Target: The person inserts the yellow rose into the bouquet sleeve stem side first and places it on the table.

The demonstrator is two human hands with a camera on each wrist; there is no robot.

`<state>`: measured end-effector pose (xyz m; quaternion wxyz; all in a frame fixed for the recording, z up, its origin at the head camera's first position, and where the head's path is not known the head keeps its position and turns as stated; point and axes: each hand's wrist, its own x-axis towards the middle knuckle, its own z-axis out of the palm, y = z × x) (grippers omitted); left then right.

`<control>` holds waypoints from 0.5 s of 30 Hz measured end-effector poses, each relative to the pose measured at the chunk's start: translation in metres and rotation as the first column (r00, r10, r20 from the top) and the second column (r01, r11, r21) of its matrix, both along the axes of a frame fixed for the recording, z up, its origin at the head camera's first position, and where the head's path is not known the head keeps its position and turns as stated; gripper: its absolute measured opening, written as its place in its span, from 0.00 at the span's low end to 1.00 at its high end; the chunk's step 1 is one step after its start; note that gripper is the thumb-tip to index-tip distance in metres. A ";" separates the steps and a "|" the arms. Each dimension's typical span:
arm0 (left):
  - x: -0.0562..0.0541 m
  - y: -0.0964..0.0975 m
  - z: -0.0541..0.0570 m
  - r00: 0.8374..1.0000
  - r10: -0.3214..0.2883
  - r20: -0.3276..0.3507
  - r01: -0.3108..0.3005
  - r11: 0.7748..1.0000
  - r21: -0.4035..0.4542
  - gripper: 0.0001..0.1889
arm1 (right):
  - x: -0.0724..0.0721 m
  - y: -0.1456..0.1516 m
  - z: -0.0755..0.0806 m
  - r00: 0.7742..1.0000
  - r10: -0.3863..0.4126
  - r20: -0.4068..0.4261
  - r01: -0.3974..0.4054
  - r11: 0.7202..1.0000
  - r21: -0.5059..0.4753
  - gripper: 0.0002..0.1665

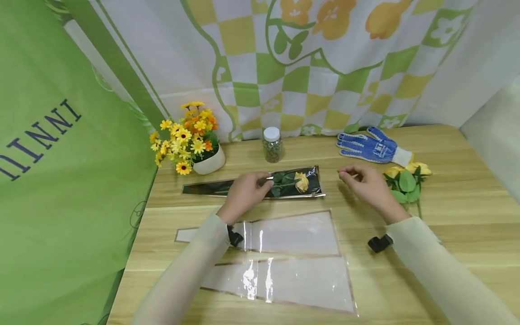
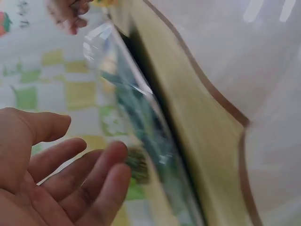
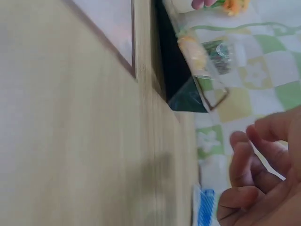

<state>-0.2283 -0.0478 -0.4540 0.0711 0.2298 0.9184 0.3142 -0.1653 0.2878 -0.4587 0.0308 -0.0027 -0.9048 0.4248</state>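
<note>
A yellow artificial rose [image 1: 301,182] with green leaves lies inside a long tapering flower sleeve [image 1: 203,188], clear in front with a black back. Over the sleeve's middle hovers my left hand [image 1: 248,190]; the left wrist view shows its fingers [image 2: 106,188] loosely bent and apart from the plastic, with nothing held. To the right of the sleeve's wide end, my right hand [image 1: 369,188] is raised above the table, fingers loosely curled and empty. In the right wrist view, the sleeve's wide mouth [image 3: 188,106] stands slightly spread beyond these fingers [image 3: 242,165].
Two flat, pale sleeves [image 1: 300,234] lie nearer me. Loose yellow roses [image 1: 407,180] rest at the right, below a blue work glove [image 1: 367,146]. Along the back stand a white-lidded jar [image 1: 272,146] and a white pot [image 1: 211,162] of yellow and orange flowers.
</note>
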 end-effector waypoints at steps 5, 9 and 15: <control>0.041 0.004 0.017 0.988 -0.084 -0.126 0.076 0.995 -0.066 0.22 | 0.050 0.014 0.013 1.000 0.022 0.002 -0.022 0.999 0.050 0.20; 0.078 0.017 0.018 0.945 -0.224 -0.238 0.195 0.971 -0.138 0.27 | 0.086 0.016 0.009 0.996 0.037 -0.076 -0.027 0.991 0.127 0.17; 0.114 0.029 -0.006 0.816 -0.443 -0.372 0.314 0.879 -0.358 0.32 | 0.119 -0.010 -0.013 0.959 0.199 -0.201 -0.122 0.932 0.341 0.15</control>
